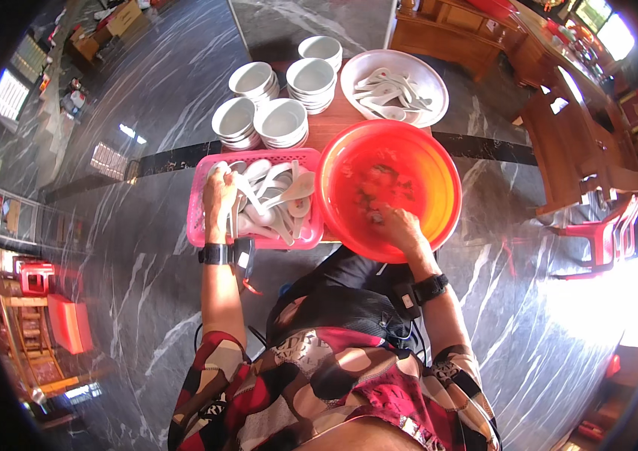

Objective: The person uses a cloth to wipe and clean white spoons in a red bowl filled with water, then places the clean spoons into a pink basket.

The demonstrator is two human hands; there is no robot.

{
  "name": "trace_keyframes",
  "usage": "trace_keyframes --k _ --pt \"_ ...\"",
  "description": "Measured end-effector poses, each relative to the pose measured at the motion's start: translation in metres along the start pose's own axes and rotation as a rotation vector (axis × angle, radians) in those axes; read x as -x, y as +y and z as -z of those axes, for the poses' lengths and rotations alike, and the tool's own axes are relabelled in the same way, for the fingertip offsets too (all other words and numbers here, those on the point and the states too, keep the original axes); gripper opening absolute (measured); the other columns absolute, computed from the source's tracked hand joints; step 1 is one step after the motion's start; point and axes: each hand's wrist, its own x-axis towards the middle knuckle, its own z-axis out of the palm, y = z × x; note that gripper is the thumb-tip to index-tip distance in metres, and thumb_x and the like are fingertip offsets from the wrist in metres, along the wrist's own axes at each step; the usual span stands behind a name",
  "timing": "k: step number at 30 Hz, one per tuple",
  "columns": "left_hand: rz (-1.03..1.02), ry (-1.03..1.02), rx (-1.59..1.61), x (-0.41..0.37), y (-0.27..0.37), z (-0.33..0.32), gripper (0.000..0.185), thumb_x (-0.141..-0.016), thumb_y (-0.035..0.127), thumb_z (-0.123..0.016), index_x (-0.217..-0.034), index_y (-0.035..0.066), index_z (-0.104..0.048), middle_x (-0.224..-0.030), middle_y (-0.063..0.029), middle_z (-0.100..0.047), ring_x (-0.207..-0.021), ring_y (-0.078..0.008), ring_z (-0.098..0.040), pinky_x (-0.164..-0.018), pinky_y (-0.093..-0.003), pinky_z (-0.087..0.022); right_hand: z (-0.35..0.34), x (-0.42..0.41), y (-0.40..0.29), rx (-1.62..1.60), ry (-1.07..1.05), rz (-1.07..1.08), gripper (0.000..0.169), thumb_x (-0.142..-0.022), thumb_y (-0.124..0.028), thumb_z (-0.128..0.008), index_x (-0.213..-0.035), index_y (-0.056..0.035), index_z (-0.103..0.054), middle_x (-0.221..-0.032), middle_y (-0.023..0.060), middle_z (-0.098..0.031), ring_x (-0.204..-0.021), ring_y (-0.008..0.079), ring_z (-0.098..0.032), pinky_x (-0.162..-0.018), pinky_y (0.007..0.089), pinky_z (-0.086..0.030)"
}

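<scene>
My left hand (220,197) reaches into a pink plastic basket (198,228) with perforated sides. Its fingers are curled against white soup spoons (279,194) heaped inside; whether it grips one is not clear. To the right, a round red plastic basin (434,225) holds liquid with dark and pale patches on it. My right hand (399,226) dips into the basin near its front side, fingers pointing down. The fingertips are blurred at the liquid, and what they hold, if anything, cannot be made out.
Stacks of white bowls (280,115) stand behind the basket on a reddish wooden table (327,127). Behind the basin sits a white basin (440,107) with more white spoons (389,93). Wooden furniture (555,135) and red plastic stools (595,239) stand to the right on grey marbled floor.
</scene>
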Motion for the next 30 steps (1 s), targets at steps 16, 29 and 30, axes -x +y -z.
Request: trace_keyframes --k 16,29,30 --pt "-0.334 -0.156 0.311 0.022 0.134 -0.015 0.024 -0.081 0.017 -0.063 -0.097 0.0 -0.057 -0.075 -0.0169 -0.064 -0.069 -0.0299 -0.064 -0.061 -0.0369 -0.05 -0.005 -0.001 0.005 -0.032 -0.023 0.01 0.039 -0.076 -0.029 -0.062 -0.111 -0.0133 -0.052 -0.091 0.0167 -0.064 -0.087 0.0351 -0.062 -0.072 0.0454 -0.048" --pt "-0.749 -0.591 0.121 0.029 0.226 -0.04 0.029 -0.081 0.018 -0.063 -0.101 -0.001 -0.055 -0.089 -0.0183 -0.064 -0.085 -0.0317 -0.062 -0.074 -0.0391 -0.049 -0.006 0.001 0.007 -0.13 0.056 0.117 0.036 -0.075 -0.022 -0.062 -0.107 -0.0114 -0.054 -0.096 0.012 -0.064 -0.09 0.0328 -0.061 -0.075 0.0424 -0.048" --pt "-0.748 -0.616 0.125 0.027 0.231 -0.042 0.029 -0.08 0.018 -0.063 -0.101 -0.002 -0.055 -0.09 -0.0189 -0.064 -0.086 -0.0323 -0.062 -0.075 -0.0394 -0.049 -0.006 0.002 0.006 -0.155 0.057 0.127 0.035 -0.075 -0.022 -0.062 -0.107 -0.0114 -0.054 -0.096 0.0109 -0.065 -0.09 0.0324 -0.061 -0.075 0.0422 -0.048"
